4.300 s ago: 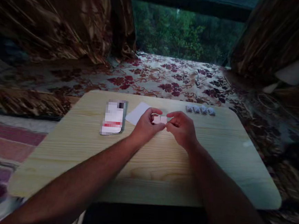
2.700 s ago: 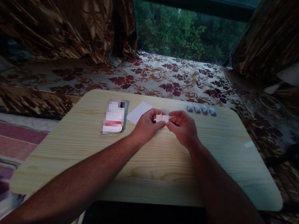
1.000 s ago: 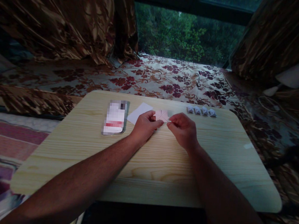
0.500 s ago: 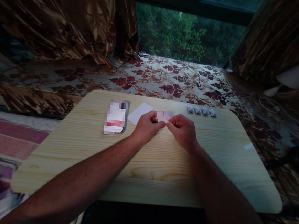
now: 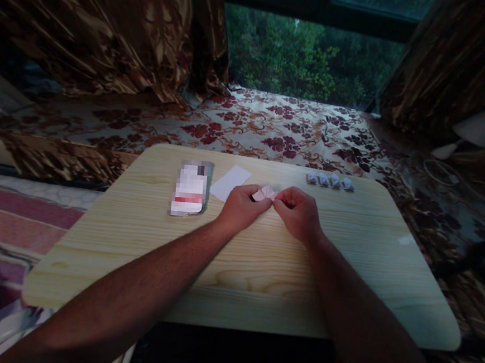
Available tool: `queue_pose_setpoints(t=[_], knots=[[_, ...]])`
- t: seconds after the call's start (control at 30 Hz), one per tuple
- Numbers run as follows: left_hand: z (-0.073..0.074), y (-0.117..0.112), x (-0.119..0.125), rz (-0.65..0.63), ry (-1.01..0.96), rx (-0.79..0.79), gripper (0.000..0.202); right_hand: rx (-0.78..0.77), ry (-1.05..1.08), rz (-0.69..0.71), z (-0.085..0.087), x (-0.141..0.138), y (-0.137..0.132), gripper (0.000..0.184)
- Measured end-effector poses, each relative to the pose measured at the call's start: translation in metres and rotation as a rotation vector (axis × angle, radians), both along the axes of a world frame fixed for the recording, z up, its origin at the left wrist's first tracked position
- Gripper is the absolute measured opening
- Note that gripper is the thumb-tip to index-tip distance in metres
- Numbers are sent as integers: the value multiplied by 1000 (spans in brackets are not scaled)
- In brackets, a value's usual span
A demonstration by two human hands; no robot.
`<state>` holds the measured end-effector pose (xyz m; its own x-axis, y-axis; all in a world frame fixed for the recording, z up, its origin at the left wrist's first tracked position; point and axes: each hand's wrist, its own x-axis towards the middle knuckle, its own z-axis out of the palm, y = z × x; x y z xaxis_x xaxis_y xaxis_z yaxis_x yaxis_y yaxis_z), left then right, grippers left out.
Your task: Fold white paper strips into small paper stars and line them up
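Observation:
A small piece of pale folded paper (image 5: 265,193) with creases is held just above the table, between both hands. My left hand (image 5: 244,205) pinches its left and near side with thumb and fingers. My right hand (image 5: 299,211) grips the right corner between thumb and forefinger. Behind my left hand a flat white sheet of paper (image 5: 230,181) lies on the wooden table (image 5: 257,261). Several small folded paper pieces (image 5: 330,180) stand in a row near the table's far right edge.
Left of the sheet lies a blurred-out phone-like object (image 5: 190,188). Past the table is a ledge with flowered cloth (image 5: 280,123) below a window. Curtains (image 5: 145,34) hang at both sides. A white lamp (image 5: 484,125) and cable sit at the right.
The paper has tilted and its right part is drawn in more tightly between my fingers. Both hands stay nearly in place; the whole view has shifted slightly.

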<state>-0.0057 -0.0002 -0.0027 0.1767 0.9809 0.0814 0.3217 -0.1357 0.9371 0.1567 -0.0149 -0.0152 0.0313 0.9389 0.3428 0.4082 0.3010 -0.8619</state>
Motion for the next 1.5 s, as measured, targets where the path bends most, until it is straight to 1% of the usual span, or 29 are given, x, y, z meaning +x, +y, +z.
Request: queue_pose_setpoints(t=[0.13, 0.37, 0.5, 0.63, 0.8, 0.93, 1.03, 1.27, 1.4, 1.5], knots=[[-1, 1, 0, -9, -41, -37, 21, -12, -2, 15, 1, 0, -1, 6], [0, 0, 1, 15, -68, -87, 21, 46, -24, -57, 0, -3, -4, 4], [1, 0, 2, 15, -89, -98, 21, 147, -112, -102, 1, -4, -5, 5], [-2, 1, 3, 9, -126, -105, 20, 298, -259, -132, 4, -3, -7, 8], [-10, 4, 2, -19, -266, -150, 14, 435, -372, -60, 7, -2, -9, 15], [-15, 8, 1, -100, -383, -184, 15, 496, -442, -5, 7, 1, -10, 16], [-16, 10, 0, -134, -443, -227, 14, 525, -477, 38, 7, 4, -9, 16], [-15, 9, 0, -161, -514, -259, 12, 532, -570, 91, 12, 8, -10, 21], [-10, 9, 0, -172, -537, -312, 9, 502, -619, 111, 15, 8, -10, 23], [-6, 9, 1, -167, -564, -348, 9, 487, -617, 121, 15, 8, -10, 24]])
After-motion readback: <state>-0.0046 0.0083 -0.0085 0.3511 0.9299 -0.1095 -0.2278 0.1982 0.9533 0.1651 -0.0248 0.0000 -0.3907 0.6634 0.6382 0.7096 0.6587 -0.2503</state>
